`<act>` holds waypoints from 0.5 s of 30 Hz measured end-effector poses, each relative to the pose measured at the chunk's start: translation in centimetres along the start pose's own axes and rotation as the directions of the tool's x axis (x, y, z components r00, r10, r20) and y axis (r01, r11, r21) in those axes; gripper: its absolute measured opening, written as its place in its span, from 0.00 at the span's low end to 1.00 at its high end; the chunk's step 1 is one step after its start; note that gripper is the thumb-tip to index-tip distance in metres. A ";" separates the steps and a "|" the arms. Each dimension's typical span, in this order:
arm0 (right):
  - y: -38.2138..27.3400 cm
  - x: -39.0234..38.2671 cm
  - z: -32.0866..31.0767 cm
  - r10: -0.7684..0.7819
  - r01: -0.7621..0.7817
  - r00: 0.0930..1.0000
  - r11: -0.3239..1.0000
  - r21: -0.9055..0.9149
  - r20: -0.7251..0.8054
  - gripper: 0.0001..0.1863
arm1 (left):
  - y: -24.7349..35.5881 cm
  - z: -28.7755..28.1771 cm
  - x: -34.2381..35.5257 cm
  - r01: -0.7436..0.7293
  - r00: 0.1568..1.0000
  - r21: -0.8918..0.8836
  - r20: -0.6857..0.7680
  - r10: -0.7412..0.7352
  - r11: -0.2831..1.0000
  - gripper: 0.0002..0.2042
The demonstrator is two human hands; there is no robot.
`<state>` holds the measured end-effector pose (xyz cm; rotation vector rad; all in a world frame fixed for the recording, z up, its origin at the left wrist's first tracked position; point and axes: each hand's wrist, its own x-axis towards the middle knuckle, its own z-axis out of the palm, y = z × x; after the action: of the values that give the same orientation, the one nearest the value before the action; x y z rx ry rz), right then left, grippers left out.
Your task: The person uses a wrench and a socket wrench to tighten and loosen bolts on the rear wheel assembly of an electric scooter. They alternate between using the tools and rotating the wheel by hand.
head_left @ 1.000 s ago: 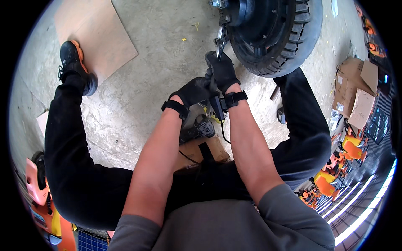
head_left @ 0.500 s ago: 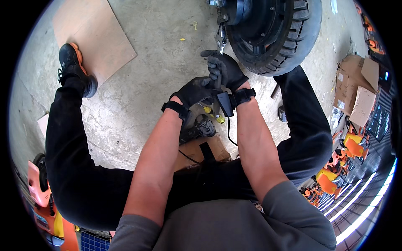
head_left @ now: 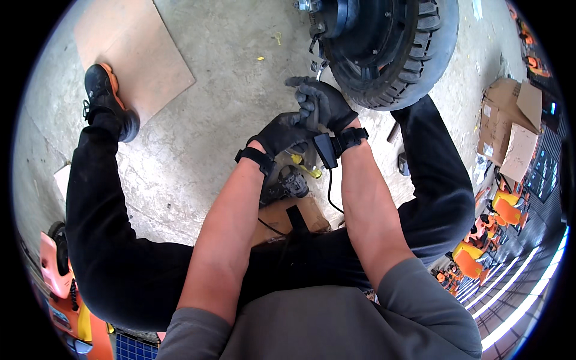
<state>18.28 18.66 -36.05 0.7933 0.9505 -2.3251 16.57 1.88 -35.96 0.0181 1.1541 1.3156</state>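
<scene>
My right hand (head_left: 327, 105), in a dark glove, is closed just below the hub of a black wheel (head_left: 384, 54) with a knobbly tyre. A slim metal tool (head_left: 322, 70) sticks out above this glove toward the hub's axle hardware (head_left: 316, 42); its kind is unclear. My left hand (head_left: 282, 133), also gloved, curls in against the right palm. Its fingertips, and whatever is in them, are hidden. A grey shaft (head_left: 309, 158) shows below the gloves; whether it belongs to the tool I cannot tell. A black strapped device (head_left: 325, 150) with a cable sits at my right wrist.
A dark power tool (head_left: 291, 183) and a yellow item (head_left: 312, 171) lie below my hands, beside a piece of cardboard (head_left: 312, 213). A flat brown board (head_left: 132, 54) is under my left shoe (head_left: 105, 90). Open cardboard boxes (head_left: 510, 120) and orange machines (head_left: 507, 210) stand to the right.
Both hands have shifted very slightly right and down, staying together. The metal tool's visible end now sits lower, a little away from the axle hardware.
</scene>
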 end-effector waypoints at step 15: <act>8.8 -0.3 -1.6 -0.333 -0.404 0.805 0.298 -0.865 -0.491 0.22 | -3.3 -3.4 -2.1 0.212 0.862 0.803 -0.422 0.279 0.557 0.19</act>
<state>24.57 14.41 -40.74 0.9230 2.2530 -0.8925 17.05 -2.72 -38.25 0.4242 2.1964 0.6682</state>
